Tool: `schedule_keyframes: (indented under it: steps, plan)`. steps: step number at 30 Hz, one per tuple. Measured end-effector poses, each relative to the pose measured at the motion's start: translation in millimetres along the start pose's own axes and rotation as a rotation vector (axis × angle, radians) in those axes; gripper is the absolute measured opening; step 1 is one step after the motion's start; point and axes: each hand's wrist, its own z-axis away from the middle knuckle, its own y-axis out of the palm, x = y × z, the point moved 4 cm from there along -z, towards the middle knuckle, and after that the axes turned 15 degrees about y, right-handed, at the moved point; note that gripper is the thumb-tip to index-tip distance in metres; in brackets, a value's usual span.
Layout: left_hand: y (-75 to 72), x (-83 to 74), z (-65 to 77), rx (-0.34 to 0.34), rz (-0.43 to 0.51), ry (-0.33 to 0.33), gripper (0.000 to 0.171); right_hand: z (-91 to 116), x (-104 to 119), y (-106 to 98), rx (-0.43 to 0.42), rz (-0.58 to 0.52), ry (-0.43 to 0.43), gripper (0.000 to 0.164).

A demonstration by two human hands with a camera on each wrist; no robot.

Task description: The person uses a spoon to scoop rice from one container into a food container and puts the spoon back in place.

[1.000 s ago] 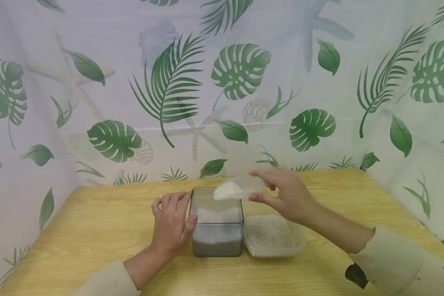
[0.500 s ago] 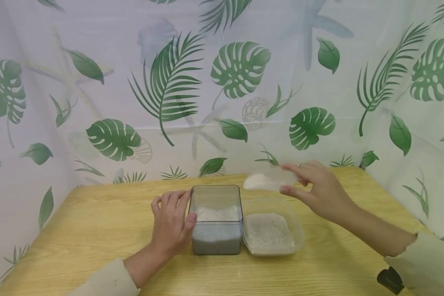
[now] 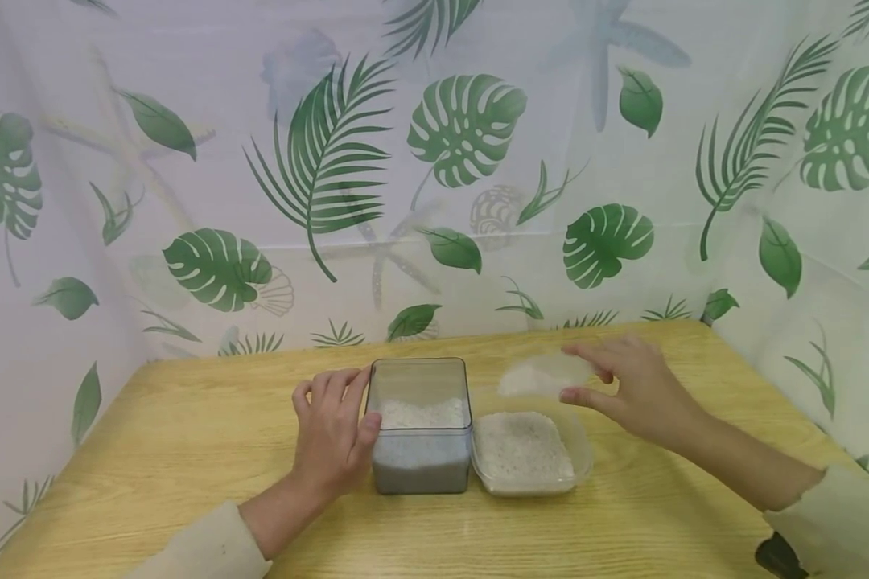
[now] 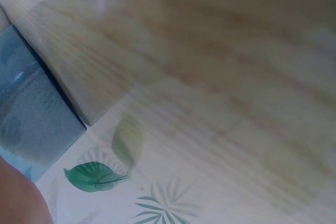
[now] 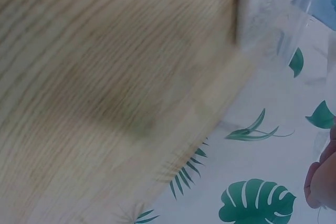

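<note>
In the head view my right hand [image 3: 640,390] pinches the handle end of a translucent plastic scoop [image 3: 546,375] between thumb and fingers. Pale rice-like grains lie in its bowl. The scoop hangs over the back of a clear plastic tub [image 3: 585,460] of grains. My left hand [image 3: 333,426] holds the left side of a smoky grey storage box [image 3: 422,474], thumb at the front corner. That box also has white grains inside. At the right wrist view's edge, part of my right hand [image 5: 321,179] shows. The left wrist view catches one side of the grey box [image 4: 39,111].
Box and tub stand side by side on a wood-grain table [image 3: 210,434]. A white curtain with green leaf prints [image 3: 319,173] hangs behind the table and along both sides. A dark object [image 3: 778,555] shows beneath the right sleeve.
My right hand has carried the scoop rightward, from over the grey box to over the tub, then slightly lower. My left hand has stayed at the box. The head view has shifted slightly.
</note>
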Motion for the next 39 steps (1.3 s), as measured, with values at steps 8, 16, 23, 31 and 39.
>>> schedule_keyframes:
  steps: [8,16,23,31,39]
  plan:
    - [0.2,0.2,0.4,-0.001,-0.01,0.002,0.079,6.1,0.2,6.0,-0.002,0.069,-0.08,0.06]
    - [-1.2,-0.4,-1.4,0.006,-0.009,0.001,0.083,11.6,-1.5,6.3,-0.131,0.178,-0.392,0.059]
    - [-0.5,0.1,-1.5,0.006,-0.006,0.004,0.084,14.0,5.7,5.4,-0.2,0.234,-0.533,0.067]
    - [-0.9,0.7,-2.0,0.007,-0.009,0.001,0.084,1.7,20.0,-4.5,-0.337,0.186,-0.49,0.059]
    - [-1.2,-0.4,-0.4,0.0,-0.005,0.001,0.084,-13.1,54.7,-10.2,-0.519,0.104,-0.479,0.055]
